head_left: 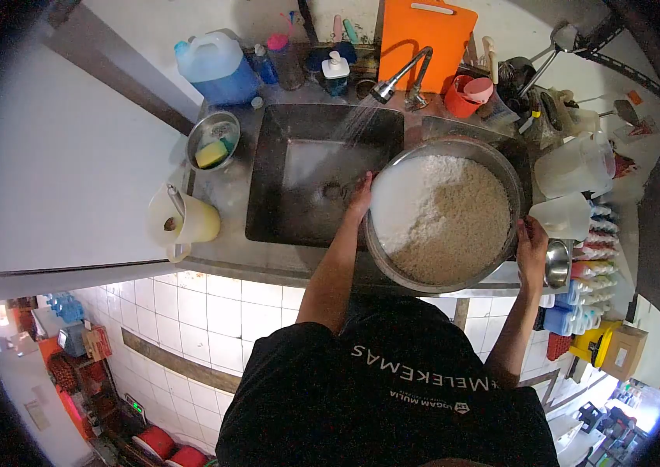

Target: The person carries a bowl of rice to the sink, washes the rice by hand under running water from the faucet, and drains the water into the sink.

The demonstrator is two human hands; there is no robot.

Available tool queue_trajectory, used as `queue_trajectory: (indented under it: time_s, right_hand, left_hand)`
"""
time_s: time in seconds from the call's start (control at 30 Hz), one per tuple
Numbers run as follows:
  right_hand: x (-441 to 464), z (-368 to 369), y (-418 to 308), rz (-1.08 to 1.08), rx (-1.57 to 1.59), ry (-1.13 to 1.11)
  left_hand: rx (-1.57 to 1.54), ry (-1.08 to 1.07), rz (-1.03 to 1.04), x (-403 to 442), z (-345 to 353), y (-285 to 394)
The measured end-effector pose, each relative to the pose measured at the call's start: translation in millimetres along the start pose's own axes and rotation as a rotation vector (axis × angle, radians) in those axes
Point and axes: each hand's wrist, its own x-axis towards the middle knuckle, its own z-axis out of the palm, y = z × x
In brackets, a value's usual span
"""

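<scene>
A large round metal bowl [445, 286] holds white rice [462, 210] with cloudy water gathered on its left side. My left hand [362, 194] grips the bowl's left rim, and my right hand [532, 243] grips its right rim. The bowl is over the right part of the counter, beside the sink basin [267, 179]. Water sprays from the faucet head [383, 92] into the basin, to the left of the bowl.
Left of the basin are a small metal bowl [215, 118] with a sponge [211, 154] and a cream pitcher [201, 222]. Behind stand a blue jug [221, 74], a soap bottle [335, 68] and an orange board [423, 47]. Plastic containers [571, 167] crowd the right side.
</scene>
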Motion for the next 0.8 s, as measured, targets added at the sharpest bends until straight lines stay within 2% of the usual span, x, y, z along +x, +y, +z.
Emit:
queue_trajectory:
  time_s: [0.13,0.27,0.33,0.37,0.43,0.53,0.63,0.8]
  right_hand:
    - [-5,-2,-29,-0.005,-0.065,-0.028]
    - [-3,-1,-21,-0.032,-0.149,-0.013]
    - [-3,0,-14,-0.012,-0.023,-0.001]
    - [-4,0,-15,-0.011,-0.022,0.0]
    - [-4,-1,-17,0.076,-0.058,-0.019]
    - [-2,-4,-17,0.076,-0.096,-0.081]
    - [-1,-3,-1,0.085,-0.011,-0.041]
    - [-5,-2,-5,0.075,-0.032,-0.014]
  left_hand:
    - [0.055,0.038,-0.106,16,-5,-19]
    - [0.04,0.009,-0.096,0,-2,-2]
    - [0.123,0.07,0.041,14,-2,-18]
    - [0.124,0.07,0.042,0,-1,0]
    - [0.107,-0.023,-0.03,-26,1,32]
    - [0.083,-0.082,-0.135,16,-9,-14]
    - [0.109,0.022,-0.058,21,-6,-24]
    - [0.054,-0.001,-0.021,-3,-2,4]
